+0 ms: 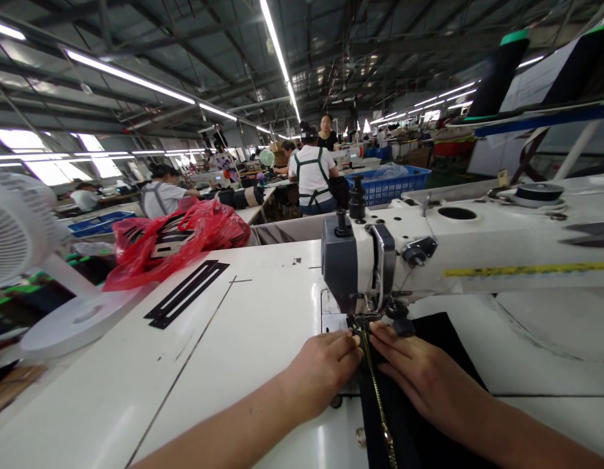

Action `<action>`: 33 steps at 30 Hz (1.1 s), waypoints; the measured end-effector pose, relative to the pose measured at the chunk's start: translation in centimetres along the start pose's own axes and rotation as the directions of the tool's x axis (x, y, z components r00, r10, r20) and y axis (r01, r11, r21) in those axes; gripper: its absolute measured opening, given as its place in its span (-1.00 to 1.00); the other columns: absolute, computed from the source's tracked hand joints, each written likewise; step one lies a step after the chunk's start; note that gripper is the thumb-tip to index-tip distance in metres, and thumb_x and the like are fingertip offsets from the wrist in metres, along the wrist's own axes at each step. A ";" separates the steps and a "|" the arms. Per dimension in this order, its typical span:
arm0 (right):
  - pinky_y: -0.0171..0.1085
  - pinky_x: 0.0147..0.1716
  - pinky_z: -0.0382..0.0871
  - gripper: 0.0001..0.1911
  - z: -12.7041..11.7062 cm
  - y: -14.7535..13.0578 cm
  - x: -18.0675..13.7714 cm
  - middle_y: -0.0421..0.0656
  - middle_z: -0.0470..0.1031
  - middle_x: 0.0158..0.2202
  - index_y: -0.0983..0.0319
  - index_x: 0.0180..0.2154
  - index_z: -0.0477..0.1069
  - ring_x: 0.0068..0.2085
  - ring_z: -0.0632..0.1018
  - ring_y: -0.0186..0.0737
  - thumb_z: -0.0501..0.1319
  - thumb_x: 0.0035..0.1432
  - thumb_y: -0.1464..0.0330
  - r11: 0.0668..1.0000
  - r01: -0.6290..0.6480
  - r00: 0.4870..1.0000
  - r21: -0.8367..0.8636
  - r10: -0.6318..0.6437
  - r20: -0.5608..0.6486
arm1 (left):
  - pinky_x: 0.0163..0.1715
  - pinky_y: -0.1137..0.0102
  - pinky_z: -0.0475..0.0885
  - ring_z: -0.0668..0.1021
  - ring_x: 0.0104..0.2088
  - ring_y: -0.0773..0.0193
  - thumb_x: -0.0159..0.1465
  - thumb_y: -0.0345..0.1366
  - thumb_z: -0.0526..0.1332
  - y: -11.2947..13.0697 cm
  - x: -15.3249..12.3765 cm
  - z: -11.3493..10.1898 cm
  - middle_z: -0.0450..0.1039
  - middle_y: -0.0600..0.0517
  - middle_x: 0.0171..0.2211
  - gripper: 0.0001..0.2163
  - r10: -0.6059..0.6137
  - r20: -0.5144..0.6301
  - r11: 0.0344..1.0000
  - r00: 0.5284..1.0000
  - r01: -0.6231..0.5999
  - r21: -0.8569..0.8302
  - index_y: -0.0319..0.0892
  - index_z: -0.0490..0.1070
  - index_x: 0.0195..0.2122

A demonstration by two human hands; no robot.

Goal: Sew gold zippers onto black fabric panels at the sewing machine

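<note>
A zipper (378,397) with gold teeth runs along black fabric (441,335) from the sewing machine's presser foot (363,321) down toward the front edge. My left hand (326,365) is closed at the zipper's left side, its bent fingers pressed together on the tape edge just before the foot. On the other side, my right hand (419,368) lies with fingers stretched out flat on the black fabric, fingertips close to the foot. The white sewing machine (419,234) stands over both hands. Its needle is too small to make out.
Black strips with slots (187,293) lie on the white table (262,306) at left. Behind them sits a red plastic bag (204,225), beside a white fan (71,306). Scissors (592,233) rest on the machine. Several people work beyond, near a blue basket (394,184).
</note>
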State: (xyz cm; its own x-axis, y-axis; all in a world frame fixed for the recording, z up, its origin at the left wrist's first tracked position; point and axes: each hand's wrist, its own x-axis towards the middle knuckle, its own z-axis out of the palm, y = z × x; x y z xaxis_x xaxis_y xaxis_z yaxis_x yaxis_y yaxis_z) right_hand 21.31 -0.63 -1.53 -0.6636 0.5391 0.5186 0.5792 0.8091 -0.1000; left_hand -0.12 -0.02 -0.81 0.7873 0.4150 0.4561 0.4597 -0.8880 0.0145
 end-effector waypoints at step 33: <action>-0.05 -0.25 0.37 -0.74 -1.8 -6.3 0.3 0.00 0.43 -0.23 0.26 -0.31 0.39 -0.21 0.43 -0.01 0.19 -0.16 0.40 0.938 -0.332 0.936 -0.099 0.340 0.087 | -0.08 0.18 0.44 0.44 -0.05 0.10 0.14 -0.40 0.08 2.8 -1.3 -1.0 0.34 -0.15 -0.07 -0.60 -0.282 0.057 0.939 0.958 0.288 -0.188 -0.21 0.27 0.04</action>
State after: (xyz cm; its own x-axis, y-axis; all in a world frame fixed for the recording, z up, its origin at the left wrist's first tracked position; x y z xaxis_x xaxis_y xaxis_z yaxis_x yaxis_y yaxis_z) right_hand 18.27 -5.98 0.77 -0.4657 0.8004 0.3774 0.8104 0.5571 -0.1815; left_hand -0.25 -3.27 -0.52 0.6476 0.6593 0.3819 0.5812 -0.7516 0.3120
